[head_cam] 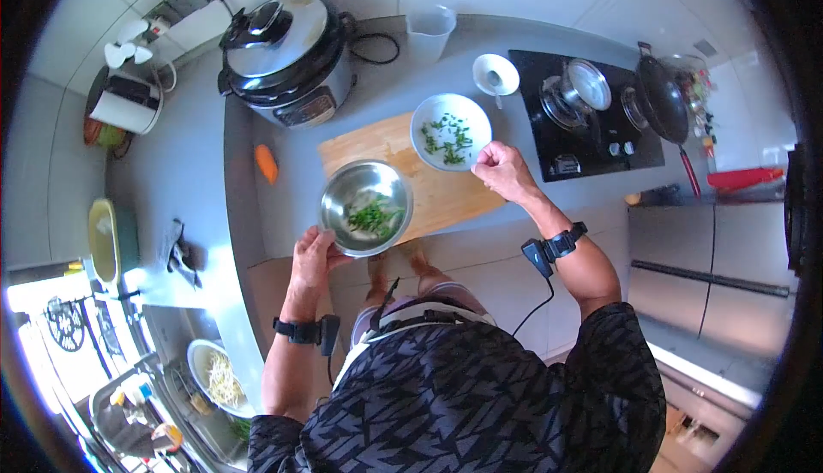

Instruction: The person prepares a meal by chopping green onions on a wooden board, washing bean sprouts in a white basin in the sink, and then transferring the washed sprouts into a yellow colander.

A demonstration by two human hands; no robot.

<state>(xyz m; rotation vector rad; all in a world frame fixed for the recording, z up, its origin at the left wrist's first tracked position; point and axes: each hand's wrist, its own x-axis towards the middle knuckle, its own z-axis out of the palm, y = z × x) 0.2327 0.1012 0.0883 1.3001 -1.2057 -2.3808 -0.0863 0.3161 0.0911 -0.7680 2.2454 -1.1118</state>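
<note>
My left hand [315, 256] grips the rim of a stainless steel bowl [331, 206], held over the near left end of a wooden cutting board [450, 206]. Chopped greens [373, 217] lie in the bottom of this bowl, over something pale that I cannot make out. Up and to the right is a white bowl [472, 116] with scattered pieces of chopped greens [450, 139] inside it. The thumb and fingers of my right hand [508, 171] are pinched at its lower right rim. Both wrists wear black straps with small devices.
A carrot piece [265, 164] lies left of the board, below an electric pressure cooker [283, 55]. Behind stand a plastic jug [429, 33] and a small bowl [496, 65] with a spoon. A gas hob [559, 132] carries a pot [588, 84] and a wok [662, 103]. Bean sprouts [222, 380] fill a bowl lower left.
</note>
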